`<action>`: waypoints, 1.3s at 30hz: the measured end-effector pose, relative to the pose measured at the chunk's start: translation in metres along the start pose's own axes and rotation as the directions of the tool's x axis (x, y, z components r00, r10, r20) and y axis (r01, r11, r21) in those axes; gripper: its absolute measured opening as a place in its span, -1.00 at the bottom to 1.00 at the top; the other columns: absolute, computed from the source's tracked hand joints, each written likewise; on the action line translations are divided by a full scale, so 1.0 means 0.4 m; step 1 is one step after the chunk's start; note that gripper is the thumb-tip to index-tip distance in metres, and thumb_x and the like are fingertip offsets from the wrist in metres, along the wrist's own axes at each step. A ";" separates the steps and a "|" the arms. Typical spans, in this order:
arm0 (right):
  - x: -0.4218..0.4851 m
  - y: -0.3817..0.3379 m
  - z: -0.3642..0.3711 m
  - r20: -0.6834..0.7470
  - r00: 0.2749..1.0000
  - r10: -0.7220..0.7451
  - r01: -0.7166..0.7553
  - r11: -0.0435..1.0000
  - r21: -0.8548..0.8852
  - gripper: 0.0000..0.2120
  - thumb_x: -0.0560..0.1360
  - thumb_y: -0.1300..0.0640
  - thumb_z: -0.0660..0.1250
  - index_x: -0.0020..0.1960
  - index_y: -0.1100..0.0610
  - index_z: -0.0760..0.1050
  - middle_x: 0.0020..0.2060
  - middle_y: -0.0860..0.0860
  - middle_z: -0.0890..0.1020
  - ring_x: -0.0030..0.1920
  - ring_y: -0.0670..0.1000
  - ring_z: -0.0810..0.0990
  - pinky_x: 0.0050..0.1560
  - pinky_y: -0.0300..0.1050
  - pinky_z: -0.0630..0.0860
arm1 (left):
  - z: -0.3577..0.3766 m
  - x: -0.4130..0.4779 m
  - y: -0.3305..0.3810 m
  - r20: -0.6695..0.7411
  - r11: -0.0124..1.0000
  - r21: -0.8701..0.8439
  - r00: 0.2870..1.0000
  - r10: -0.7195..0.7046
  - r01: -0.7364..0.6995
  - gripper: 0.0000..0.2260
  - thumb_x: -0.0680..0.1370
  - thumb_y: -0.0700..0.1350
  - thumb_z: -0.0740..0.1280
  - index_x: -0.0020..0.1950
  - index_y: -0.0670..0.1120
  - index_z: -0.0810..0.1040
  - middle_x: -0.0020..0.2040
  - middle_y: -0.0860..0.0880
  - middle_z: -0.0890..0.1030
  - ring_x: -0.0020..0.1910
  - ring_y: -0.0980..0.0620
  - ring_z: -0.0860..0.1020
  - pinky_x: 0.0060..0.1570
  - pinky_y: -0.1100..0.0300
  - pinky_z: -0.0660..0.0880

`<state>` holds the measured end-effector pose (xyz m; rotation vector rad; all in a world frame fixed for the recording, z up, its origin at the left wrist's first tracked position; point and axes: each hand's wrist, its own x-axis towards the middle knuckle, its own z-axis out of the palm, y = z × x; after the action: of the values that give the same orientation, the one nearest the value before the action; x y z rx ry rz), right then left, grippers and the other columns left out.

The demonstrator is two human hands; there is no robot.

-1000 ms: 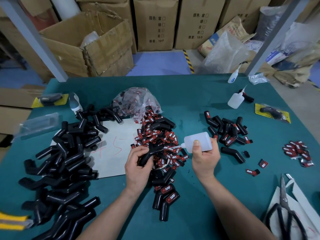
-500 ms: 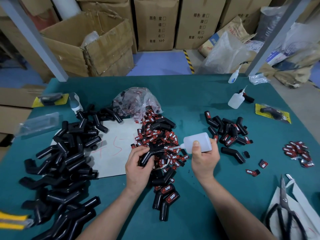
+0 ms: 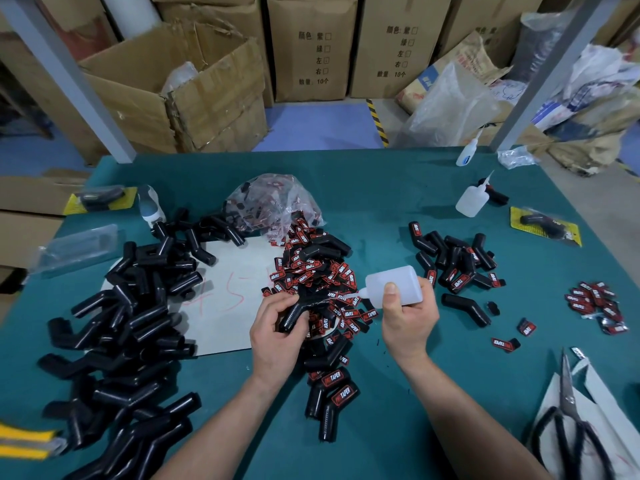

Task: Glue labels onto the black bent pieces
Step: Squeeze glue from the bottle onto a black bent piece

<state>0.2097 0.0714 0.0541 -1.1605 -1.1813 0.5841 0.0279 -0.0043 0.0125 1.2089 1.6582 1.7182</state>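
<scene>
Black bent piece [image 3: 301, 308] tilted above the heaped red-and-black labels [image 3: 311, 275], glue bottle [image 3: 394, 285] nozzle alongside

A teal-covered table [image 3: 381, 188] carried everything. At nine o'clock sprawled a heap of black bent pieces [image 3: 131, 323], partly over a pale sheet of card [image 3: 239, 282] (red scrawl on it, unreadable). At the centre lay a mound of red-and-black labels [image 3: 311, 275], with a clear bag [image 3: 273, 202] of more at twelve. At two o'clock sat a smaller cluster of labelled pieces [image 3: 457, 261], a squeeze bottle [image 3: 469, 202] beyond it at one. A small label pile [image 3: 595, 303] lay at three, and white paper [image 3: 595, 386] at five.
</scene>
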 end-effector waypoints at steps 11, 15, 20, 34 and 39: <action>0.005 0.004 -0.001 -0.012 1.000 0.017 -0.017 1.000 0.011 -0.83 0.41 -0.09 0.35 -0.12 -0.04 0.42 -0.38 -0.17 0.51 -0.34 -0.27 0.52 -0.34 -0.41 0.39 | 0.002 0.001 -0.001 -0.023 0.999 0.039 0.999 0.024 -0.023 -0.75 0.45 -0.29 0.46 0.11 -0.13 0.65 0.10 0.00 0.62 0.13 0.20 0.59 0.16 0.41 0.46; -0.002 0.008 0.003 -0.001 1.000 0.003 -0.003 1.000 -0.009 -0.76 0.41 -0.08 0.35 -0.12 0.07 0.43 -0.38 -0.17 0.49 -0.34 -0.29 0.51 -0.34 -0.45 0.37 | 0.001 0.001 -0.002 -0.029 0.999 0.035 0.999 0.024 -0.023 -0.74 0.45 -0.30 0.47 0.12 -0.12 0.65 0.11 0.02 0.62 0.13 0.20 0.59 0.16 0.40 0.47; 0.001 0.014 0.001 -0.005 1.000 -0.001 0.001 1.000 -0.002 -0.78 0.42 -0.08 0.34 -0.12 0.06 0.42 -0.32 -0.23 0.58 -0.33 -0.29 0.52 -0.33 -0.48 0.36 | 0.002 0.000 -0.002 -0.015 0.999 0.031 1.000 0.011 -0.011 -0.73 0.46 -0.30 0.47 0.12 -0.09 0.65 0.11 0.19 0.61 0.14 0.19 0.60 0.16 0.39 0.47; -0.006 0.005 0.005 0.005 1.000 -0.021 0.021 1.000 -0.018 -0.81 0.43 -0.07 0.35 -0.11 0.02 0.41 -0.23 -0.33 0.59 -0.32 -0.32 0.52 -0.32 -0.51 0.35 | 0.002 0.001 0.002 -0.013 0.999 0.031 1.000 0.007 -0.007 -0.72 0.46 -0.32 0.47 0.13 -0.08 0.65 0.12 0.16 0.61 0.14 0.19 0.60 0.12 0.39 0.50; -0.009 0.005 0.006 0.002 1.000 -0.024 0.024 1.000 -0.010 -0.82 0.42 -0.06 0.34 -0.13 0.03 0.41 -0.27 -0.31 0.58 -0.34 -0.30 0.50 -0.34 -0.48 0.35 | 0.001 0.002 0.000 -0.001 0.997 0.067 0.999 0.048 -0.048 -0.75 0.45 -0.29 0.46 0.10 -0.13 0.65 0.11 -0.02 0.62 0.15 0.18 0.59 0.20 0.38 0.45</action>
<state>0.2067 0.0701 0.0508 -1.1526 -1.1996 0.5620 0.0279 -0.0035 0.0127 1.2871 1.7137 1.7062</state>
